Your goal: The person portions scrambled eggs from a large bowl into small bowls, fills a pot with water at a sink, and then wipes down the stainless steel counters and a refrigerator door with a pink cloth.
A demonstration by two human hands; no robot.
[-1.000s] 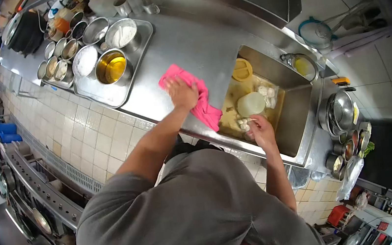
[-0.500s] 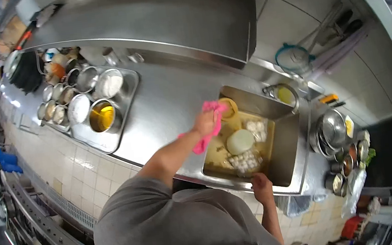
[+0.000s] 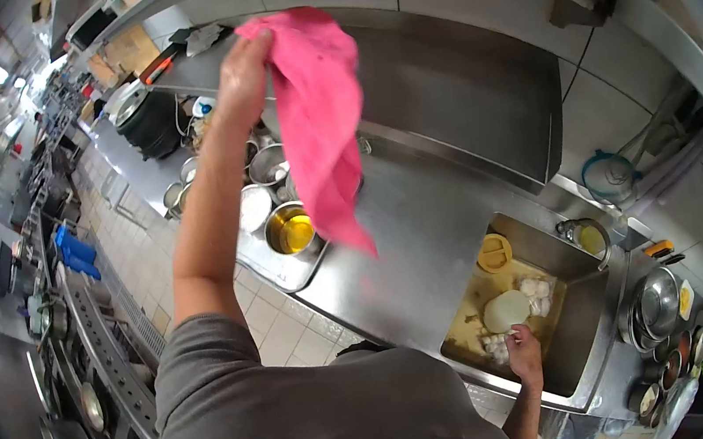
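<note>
My left hand (image 3: 244, 78) is raised high and closed on one corner of a pink cloth (image 3: 320, 117), which hangs down in front of the steel shelf and the pots on the counter. Low in the sink (image 3: 560, 387), my right hand (image 3: 525, 355) has its fingers pinched together, but what they hold is too small to make out. Just by its fingertips are a pale round block (image 3: 506, 312) and a clump of small white pieces (image 3: 494, 347). Another white bundle (image 3: 537, 294) and a yellow round lid-like piece (image 3: 494, 253) lie in the yellowish water.
A tray (image 3: 287, 272) on the left of the counter carries several metal pots, one with yellow liquid (image 3: 293, 232). A steel shelf (image 3: 459, 90) overhangs the counter. Metal bowls (image 3: 656, 304) stand right of the sink, and a strainer (image 3: 610, 176) hangs on the wall.
My left hand has lifted the pink cloth from beside the sink up and left to shelf height. My right hand has moved from the sink's front edge inward over the white pieces.
</note>
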